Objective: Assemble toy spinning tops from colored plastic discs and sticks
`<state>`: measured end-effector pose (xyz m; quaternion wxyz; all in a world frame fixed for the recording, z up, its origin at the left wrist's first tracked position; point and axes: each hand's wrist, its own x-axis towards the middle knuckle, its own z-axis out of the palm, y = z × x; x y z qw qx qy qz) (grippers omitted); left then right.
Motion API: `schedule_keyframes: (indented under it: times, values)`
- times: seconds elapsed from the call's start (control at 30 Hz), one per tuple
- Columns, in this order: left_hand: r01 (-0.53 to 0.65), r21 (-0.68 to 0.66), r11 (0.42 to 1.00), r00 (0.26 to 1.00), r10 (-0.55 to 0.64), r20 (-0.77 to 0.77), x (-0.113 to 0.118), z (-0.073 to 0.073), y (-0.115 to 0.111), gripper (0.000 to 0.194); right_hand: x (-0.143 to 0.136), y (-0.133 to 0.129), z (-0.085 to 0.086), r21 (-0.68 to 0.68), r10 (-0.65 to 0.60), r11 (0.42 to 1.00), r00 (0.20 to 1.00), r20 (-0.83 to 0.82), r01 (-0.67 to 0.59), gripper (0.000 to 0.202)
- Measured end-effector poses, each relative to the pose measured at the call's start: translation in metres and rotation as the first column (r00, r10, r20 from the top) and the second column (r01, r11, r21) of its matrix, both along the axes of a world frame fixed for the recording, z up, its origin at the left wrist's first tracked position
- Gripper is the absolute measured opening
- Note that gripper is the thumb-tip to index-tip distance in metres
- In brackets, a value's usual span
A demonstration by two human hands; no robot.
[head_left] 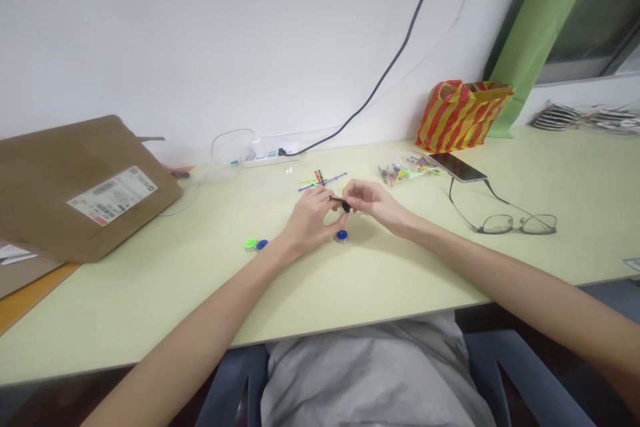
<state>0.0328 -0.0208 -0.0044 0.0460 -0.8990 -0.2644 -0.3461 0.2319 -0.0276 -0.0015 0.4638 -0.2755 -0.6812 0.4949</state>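
Above the middle of the table, my left hand (316,219) and my right hand (374,203) meet over a small black plastic part (346,206). A thin dark stick-like piece juts from it toward the left fingers. Both hands pinch this part, though the fingers hide some of it. Just below them on the table sits a blue round cap-like piece (342,235) with a clear base. Near my left forearm lie a bright green round piece (251,244) and another blue round piece (261,245). Beyond my hands are several thin coloured sticks (323,181).
A brown cardboard package (80,180) stands at left. By the wall lies a white power strip (269,155) with a black cable. To the right are a clear bag of small coloured parts (407,170), a phone (457,167), eyeglasses (517,224) and a striped bag (463,117).
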Motion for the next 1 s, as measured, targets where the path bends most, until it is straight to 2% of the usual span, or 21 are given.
schedule_keyframes:
  times: [0.4, 1.0]
  values:
    - [-0.046, 0.044, 0.998, 0.999, 0.045, 0.007, 0.002, 0.0016, 0.0014, 0.002, 0.0019, -0.0036, 0.0039, 0.057, -0.036, 0.998, 0.999, 0.006, 0.036, 0.034]
    - [-0.046, 0.008, 0.999, 0.999, 0.046, -0.013, -0.0015, 0.0013, 0.0004, 0.002, 0.0044, -0.0005, -0.0003, 0.004, 0.016, 1.0, 0.997, 0.069, -0.016, 0.031]
